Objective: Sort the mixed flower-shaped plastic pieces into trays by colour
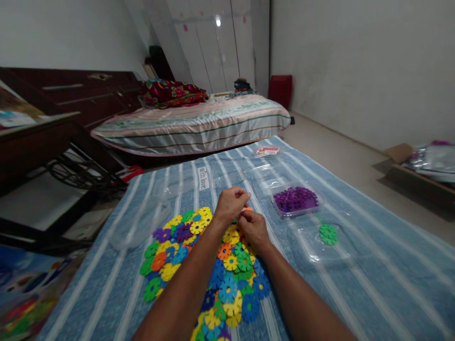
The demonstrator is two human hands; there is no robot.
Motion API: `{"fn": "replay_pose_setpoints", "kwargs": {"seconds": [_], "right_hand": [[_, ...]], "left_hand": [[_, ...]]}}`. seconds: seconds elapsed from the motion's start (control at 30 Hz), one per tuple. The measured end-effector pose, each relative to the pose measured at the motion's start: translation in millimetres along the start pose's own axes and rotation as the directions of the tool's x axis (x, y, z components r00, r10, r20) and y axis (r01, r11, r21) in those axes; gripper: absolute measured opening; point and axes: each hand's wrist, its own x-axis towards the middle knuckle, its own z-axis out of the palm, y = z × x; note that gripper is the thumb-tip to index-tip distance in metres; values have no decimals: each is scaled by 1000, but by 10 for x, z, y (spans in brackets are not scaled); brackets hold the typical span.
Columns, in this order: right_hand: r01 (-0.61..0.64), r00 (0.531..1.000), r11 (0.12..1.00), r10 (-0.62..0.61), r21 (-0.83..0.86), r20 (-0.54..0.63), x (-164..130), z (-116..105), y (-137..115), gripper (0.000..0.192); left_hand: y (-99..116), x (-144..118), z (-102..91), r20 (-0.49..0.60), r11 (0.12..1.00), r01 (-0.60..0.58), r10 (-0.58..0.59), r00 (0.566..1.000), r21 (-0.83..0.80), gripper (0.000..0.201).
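An orange disc is pinched between the fingertips of the left hand and the right hand, which are brought together above the far edge of a pile of coloured discs. Both hands are closed narrowly around the small piece; only a sliver of it is seen between the fingers, so how each finger sits on it cannot be told. The pile is spread on a blue striped blanket, near its middle and running toward its near edge, under both forearms. Toward the blanket's right edge, a clear tray of purple discs is set, well apart from the hands. Just nearer than it, a second clear tray is laid, with green discs inside it. Beyond the blanket's far edge, a striped mattress is seen.
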Motion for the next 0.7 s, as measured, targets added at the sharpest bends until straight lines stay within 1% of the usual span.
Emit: {"fn": "replay_pose_setpoints", "kwargs": {"seconds": [0.17, 0.23, 0.3, 0.4, 0.53, 0.57, 0.63, 0.7], "right_hand": [[27, 1000, 999, -27, -27, 4, -32, -24, -22, 32], [41, 999, 999, -41, -30, 4, -41, -32, -20, 33], [51, 999, 998, -51, -38, 2, -48, -38, -13, 34], [59, 998, 997, -58, -45, 10, -55, -48, 0, 34], [76, 997, 996, -75, -51, 21, -54, -60, 12, 34], [78, 997, 995, -78, -54, 20, -52, -62, 13, 34], [80, 997, 995, -80, -57, 18, -50, -62, 11, 34], [77, 997, 996, -76, -55, 17, -50, -60, 3, 34]], "left_hand": [[-294, -80, -468, -127, 997, 31, -21, 992, 75, 17], [-395, -123, -611, -159, 990, 51, -30, 987, 132, 17], [-486, -174, -699, -152, 974, 48, -14, 988, 223, 17], [-581, -259, -714, -55, 940, -6, 27, 998, 342, 18], [-612, -362, -615, 131, 880, -85, 26, 991, 468, 16], [-608, -384, -591, 153, 850, -105, 29, 988, 516, 14], [-593, -425, -554, 163, 778, -137, 45, 986, 613, 13], [-574, -464, -531, 161, 705, -151, 52, 986, 693, 18]]}}
